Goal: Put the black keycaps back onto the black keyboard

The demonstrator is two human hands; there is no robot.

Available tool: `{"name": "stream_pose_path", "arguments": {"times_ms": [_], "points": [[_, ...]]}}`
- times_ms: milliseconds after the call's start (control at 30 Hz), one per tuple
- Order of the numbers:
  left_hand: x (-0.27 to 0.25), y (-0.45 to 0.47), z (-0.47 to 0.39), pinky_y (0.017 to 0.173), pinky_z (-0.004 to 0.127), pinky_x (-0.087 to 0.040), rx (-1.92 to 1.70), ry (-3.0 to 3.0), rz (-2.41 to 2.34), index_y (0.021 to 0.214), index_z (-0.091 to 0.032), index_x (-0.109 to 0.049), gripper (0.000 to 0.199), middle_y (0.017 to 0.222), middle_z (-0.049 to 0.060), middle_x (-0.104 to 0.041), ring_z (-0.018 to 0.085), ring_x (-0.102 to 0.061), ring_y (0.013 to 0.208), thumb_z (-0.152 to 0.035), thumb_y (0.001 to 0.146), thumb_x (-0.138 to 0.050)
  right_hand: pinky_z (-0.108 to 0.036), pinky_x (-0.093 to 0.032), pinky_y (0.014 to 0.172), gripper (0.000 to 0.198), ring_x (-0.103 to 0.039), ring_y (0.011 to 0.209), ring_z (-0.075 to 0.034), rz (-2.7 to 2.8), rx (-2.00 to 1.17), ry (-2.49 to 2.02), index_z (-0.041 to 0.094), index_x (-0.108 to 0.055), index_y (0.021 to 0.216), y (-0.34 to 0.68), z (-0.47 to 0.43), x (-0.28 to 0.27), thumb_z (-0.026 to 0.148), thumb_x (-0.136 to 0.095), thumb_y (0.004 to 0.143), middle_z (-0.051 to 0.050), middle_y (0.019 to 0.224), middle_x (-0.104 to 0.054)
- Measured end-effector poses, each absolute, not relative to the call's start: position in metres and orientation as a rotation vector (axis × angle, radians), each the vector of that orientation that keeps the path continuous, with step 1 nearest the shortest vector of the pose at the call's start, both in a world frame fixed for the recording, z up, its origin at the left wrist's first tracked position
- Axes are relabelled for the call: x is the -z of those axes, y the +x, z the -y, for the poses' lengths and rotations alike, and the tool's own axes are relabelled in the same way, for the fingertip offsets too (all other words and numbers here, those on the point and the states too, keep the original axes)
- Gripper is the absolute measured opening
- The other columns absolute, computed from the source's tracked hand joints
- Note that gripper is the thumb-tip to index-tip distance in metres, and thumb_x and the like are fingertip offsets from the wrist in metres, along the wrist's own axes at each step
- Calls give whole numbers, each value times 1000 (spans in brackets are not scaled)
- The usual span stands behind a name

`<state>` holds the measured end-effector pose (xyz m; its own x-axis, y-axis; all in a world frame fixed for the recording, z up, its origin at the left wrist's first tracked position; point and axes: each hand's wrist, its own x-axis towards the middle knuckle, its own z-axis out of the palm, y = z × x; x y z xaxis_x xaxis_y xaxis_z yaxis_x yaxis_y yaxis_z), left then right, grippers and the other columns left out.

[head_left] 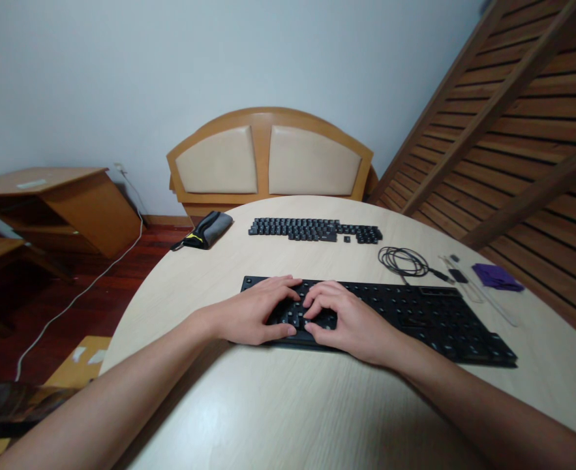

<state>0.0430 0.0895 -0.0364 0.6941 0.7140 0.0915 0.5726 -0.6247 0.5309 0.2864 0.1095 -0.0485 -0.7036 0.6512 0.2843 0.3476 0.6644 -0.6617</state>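
A long black keyboard (380, 303) lies across the round table, with many bare key positions and a few keycaps seated at its lower left. My left hand (256, 313) rests on its left end, palm down, thumb along the front edge and fingers spread apart. Just right of it, my right hand (341, 320) has its thumb and index finger brought close together at a small black keycap (300, 318) on the board. The fingertips partly hide that keycap. Farther back, rows of loose black keycaps (292, 228) are laid out in keyboard order.
A coiled black cable (402, 261) lies behind the keyboard. At the right are a folded purple cloth (497, 277), a thin pale stick (493, 305) and a small wire tool (472, 290). A grey and black pouch (208, 230) sits at the table's left edge.
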Motion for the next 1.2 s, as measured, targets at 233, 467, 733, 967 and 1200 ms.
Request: {"name": "stream_pose_path", "arguments": {"times_ms": [233, 467, 733, 967, 1200], "points": [[37, 42, -89, 120, 55, -28, -388, 2445, -1000, 130, -17, -54, 48, 158, 20, -36, 34, -32, 149, -38, 89, -68, -43, -48, 97, 9, -60, 111, -25, 2362, -788, -806, 22, -65, 79, 285, -107, 47, 15, -72, 80, -7, 105, -70], [38, 42, -90, 120, 55, -28, -413, 2432, -987, 129, -18, -54, 47, 158, 19, -37, 34, -31, 149, -37, 89, -68, -44, -48, 98, 9, -59, 112, -25, 2365, -771, -819, 22, -64, 79, 283, -106, 49, 16, -71, 80, -7, 106, -70], [37, 43, -89, 121, 54, -28, -372, 2452, -1007, 130, -16, -53, 48, 159, 20, -35, 34, -30, 149, -38, 90, -67, -42, -49, 97, 10, -60, 112, -25, 2372, -736, -825, 22, -64, 79, 283, -105, 47, 15, -71, 80, -6, 104, -71], [36, 43, -89, 121, 54, -29, -387, 2466, -992, 128, -17, -53, 46, 158, 20, -37, 34, -31, 149, -39, 90, -67, -42, -50, 97, 10, -61, 111, -26, 2403, -666, -865, 22, -63, 82, 281, -101, 48, 14, -69, 80, -7, 100, -71], [39, 43, -90, 121, 54, -28, -382, 2468, -991, 128, -15, -53, 47, 158, 22, -35, 34, -31, 149, -39, 90, -66, -41, -50, 97, 9, -63, 110, -25, 2428, -630, -909, 21, -65, 84, 281, -99, 47, 14, -69, 80, -7, 100, -71]]}}
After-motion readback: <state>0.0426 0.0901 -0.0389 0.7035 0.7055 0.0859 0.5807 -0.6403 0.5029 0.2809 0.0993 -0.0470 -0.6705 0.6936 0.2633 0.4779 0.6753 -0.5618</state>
